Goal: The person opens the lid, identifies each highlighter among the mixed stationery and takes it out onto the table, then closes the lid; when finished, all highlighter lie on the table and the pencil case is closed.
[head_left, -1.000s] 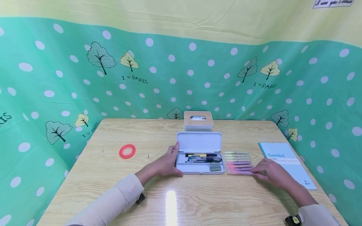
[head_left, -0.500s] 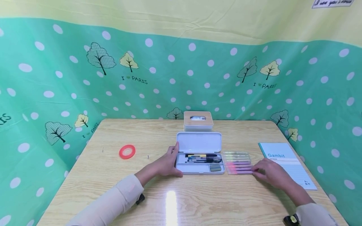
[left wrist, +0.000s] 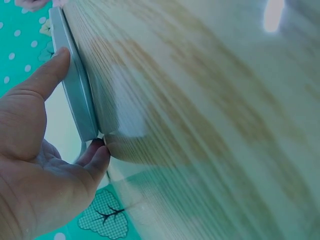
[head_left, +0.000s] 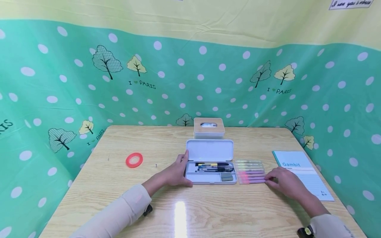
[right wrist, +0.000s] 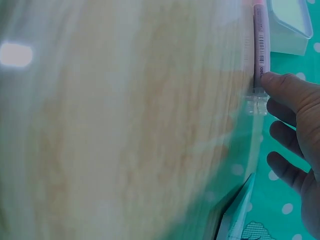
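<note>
An open white pencil case (head_left: 205, 178) with several pens (head_left: 214, 167) and a grey eraser (head_left: 227, 178) inside lies mid-table. My left hand (head_left: 175, 170) grips its left end; the left wrist view shows the thumb on the front edge and fingers at the back corner. Touching or close to the case's right side lies a clear sleeve (head_left: 241, 161) of highlighters, yellowish at the back and pink-lilac in front. My right hand (head_left: 287, 181) pinches the end of the front highlighter (right wrist: 261, 45); its index fingertip is hidden in the right wrist view, and the other fingers stay apart.
A tissue box (head_left: 209, 128) stands behind the pencil case. To the right, partly behind my right hand, is a Gambit notebook (head_left: 297, 159). A red tape roll (head_left: 129, 162) and a tiny object (head_left: 156, 165) lie on the left of the table (head_left: 148, 138).
The front highlighter has slid slightly left, level with the others. My right fingertips have shifted a little upward and right along its end. My left hand has stayed still on the pencil case.
</note>
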A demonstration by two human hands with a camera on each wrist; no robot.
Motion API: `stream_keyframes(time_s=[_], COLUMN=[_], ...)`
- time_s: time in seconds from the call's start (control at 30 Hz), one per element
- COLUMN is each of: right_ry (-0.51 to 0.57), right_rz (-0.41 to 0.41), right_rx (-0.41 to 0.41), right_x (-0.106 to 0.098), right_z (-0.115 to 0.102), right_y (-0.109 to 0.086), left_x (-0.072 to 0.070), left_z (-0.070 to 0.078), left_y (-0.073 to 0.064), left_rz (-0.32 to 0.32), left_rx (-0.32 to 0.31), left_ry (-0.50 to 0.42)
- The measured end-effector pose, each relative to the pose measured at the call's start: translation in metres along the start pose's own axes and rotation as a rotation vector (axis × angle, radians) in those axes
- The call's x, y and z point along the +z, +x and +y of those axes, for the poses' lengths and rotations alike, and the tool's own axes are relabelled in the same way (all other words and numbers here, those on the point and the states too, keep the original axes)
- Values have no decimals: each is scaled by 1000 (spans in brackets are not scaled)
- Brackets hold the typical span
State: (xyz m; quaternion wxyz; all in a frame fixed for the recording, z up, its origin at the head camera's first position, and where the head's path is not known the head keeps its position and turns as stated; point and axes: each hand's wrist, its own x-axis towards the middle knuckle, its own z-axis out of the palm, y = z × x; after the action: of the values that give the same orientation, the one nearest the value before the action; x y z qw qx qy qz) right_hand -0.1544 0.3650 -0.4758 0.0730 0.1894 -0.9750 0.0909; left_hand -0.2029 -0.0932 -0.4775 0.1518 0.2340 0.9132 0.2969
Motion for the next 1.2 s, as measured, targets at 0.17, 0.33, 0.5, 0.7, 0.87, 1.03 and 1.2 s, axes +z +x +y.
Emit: stream_keyframes(time_s=[0.17, 0.33, 0.5, 0.7, 0.87, 1.03, 1.2], right_ry=[-1, 15, 19, 81, 165, 202, 231], right_rz=[-11, 6, 53, 51, 14, -8, -46], right_rx=[9, 10, -22, 22, 79, 100, 97], right_x=[-4, -10, -14, -17, -15, -10, -7], right_z=[-1, -5, -12, -24, -31, -40, -48], right_y=[2, 11, 27, 51, 74, 94, 115], left_x=[0, -1, -1, 0, 1, 2, 1], left_z=[1, 1, 1, 2, -1, -2, -1], left_y=[0, 0, 0, 0, 0, 1, 0], left_rz=[-8, -9, 0, 3, 5, 4, 0], left_rx=[-7, -9, -3, 0, 4, 9, 5], left_ry=[5, 4, 0, -3, 1, 10, 10])
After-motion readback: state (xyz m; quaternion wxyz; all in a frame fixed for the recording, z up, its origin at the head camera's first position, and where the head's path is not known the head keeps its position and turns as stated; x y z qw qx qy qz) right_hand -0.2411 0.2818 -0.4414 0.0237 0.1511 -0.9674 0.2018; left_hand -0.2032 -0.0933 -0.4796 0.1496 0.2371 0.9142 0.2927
